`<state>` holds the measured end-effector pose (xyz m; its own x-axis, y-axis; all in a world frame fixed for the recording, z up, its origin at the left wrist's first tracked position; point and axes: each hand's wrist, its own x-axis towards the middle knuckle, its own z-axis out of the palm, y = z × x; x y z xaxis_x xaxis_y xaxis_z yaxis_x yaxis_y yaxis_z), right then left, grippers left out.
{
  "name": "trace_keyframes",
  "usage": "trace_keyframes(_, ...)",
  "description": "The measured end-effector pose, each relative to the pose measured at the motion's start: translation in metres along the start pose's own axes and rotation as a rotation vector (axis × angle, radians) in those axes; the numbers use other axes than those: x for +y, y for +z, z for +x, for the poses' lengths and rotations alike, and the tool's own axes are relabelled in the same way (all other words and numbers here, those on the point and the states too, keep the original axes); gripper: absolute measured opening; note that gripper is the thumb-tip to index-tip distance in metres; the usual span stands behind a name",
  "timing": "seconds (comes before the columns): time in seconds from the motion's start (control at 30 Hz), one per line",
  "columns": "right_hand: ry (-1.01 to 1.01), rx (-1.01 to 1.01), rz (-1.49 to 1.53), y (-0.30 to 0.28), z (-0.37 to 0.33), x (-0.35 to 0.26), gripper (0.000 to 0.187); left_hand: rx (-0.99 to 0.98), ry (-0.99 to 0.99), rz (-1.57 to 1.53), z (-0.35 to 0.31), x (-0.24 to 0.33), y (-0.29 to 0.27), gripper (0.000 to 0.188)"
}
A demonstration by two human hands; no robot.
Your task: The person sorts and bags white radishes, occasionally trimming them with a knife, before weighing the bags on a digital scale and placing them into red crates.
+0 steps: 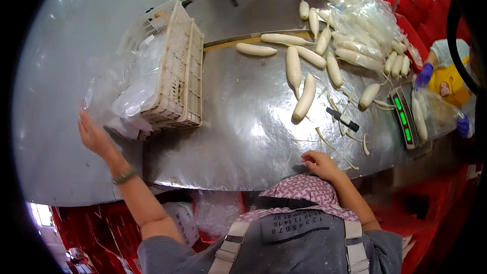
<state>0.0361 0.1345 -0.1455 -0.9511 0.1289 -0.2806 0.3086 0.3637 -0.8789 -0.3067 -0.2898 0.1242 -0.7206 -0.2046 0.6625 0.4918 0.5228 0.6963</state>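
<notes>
At the left, my left hand (95, 135) is raised beside a stack of white plastic crates (175, 66). Its fingertips are closed on the edge of a clear plastic bag (96, 96), one of several bags spilling over the crate's rim. My right hand (318, 165) hovers by the table's near edge with its fingers curled and nothing visible in them. Beyond it, several white radishes (305, 99) lie loose on the metal table (228, 142). A small black tool with a pale band (343, 120) rests among thin root trimmings (329, 144).
Bagged radishes (360, 25) are heaped at the far right. A scale with green lit displays (404, 119) stands on the right, where a co-worker's purple-gloved hands (425, 75) hold a clear bag with radishes (431, 114). Red crates (418, 7) stand behind.
</notes>
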Motion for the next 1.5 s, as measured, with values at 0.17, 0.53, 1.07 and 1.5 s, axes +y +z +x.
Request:
trace_keyframes(0.17,-0.082,-0.275,0.433,-0.003,0.007,-0.046,0.044,-0.734,0.442,0.116,-0.172,0.089,0.084,0.032)
trace_keyframes(0.53,0.127,0.186,0.948,-0.024,0.002,-0.058,0.018,-1.353,0.013,-0.179,-0.321,0.128,0.141,0.058)
trace_keyframes(1.07,-0.163,0.243,0.815,-0.132,-0.041,-0.034,0.028,-0.975,-0.346,-0.379,-0.371,0.177,0.187,0.014)
trace_keyframes(1.5,-0.254,-0.298,0.533,-0.174,-0.04,-0.002,0.031,-0.861,0.088,0.135,-0.345,0.208,0.204,0.026)
